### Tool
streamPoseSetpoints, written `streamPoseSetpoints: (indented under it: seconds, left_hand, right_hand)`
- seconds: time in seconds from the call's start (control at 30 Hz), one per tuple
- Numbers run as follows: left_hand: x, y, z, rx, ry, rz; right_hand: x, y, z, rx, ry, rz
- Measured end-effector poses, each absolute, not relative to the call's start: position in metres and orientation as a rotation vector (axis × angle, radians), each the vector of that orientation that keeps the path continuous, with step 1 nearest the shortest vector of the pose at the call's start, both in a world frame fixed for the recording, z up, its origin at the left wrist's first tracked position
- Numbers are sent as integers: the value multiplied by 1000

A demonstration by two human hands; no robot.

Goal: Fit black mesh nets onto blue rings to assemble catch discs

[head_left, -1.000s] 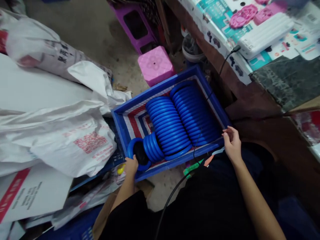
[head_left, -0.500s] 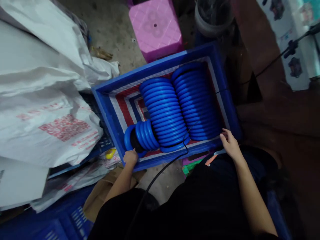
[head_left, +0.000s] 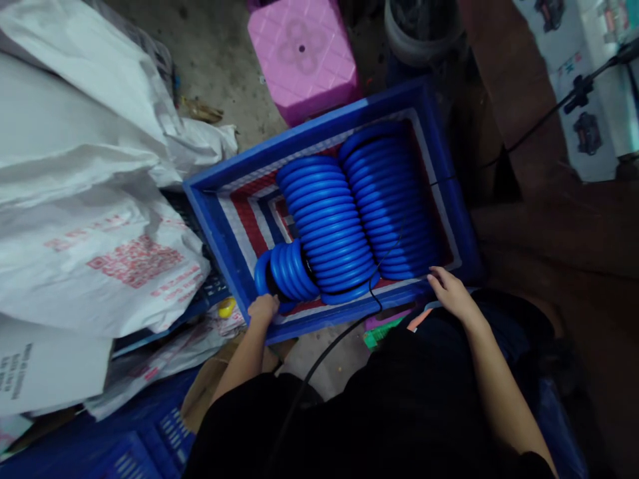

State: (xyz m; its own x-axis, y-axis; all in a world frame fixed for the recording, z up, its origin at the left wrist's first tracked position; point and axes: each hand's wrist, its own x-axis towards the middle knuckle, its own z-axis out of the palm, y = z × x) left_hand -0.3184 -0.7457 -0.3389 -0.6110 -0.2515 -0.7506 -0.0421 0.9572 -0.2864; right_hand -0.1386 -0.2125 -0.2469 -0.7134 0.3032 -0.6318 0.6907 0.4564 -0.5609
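Observation:
A blue plastic crate lined with red, white and blue striped fabric lies in front of me. Two large coils of blue hose, the middle coil and the right coil, rest side by side inside it. A smaller blue coil with a black band lies at the near left. My left hand is closed around the crate's near rim at the left corner, beside this small coil. At the near right rim, my right hand has its fingers loosely bent and apart, its fingertips at the edge.
A pink stool stands against the crate's far side, with a bucket to its right. White sacks crowd the left. A black cable runs across the near rim. Printed cardboard is at the upper right.
My right hand has shifted slightly left and down along the near rim. The small coil sits a little further right. My left hand stays at the corner.

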Motion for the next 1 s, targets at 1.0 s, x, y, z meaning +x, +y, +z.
streamPoseSetpoints:
  seconds: [1.0]
  left_hand:
    - [-303, -772, -409, 69, 2552, 163]
  right_hand:
    - [-163, -225, -236, 828, 2396, -862]
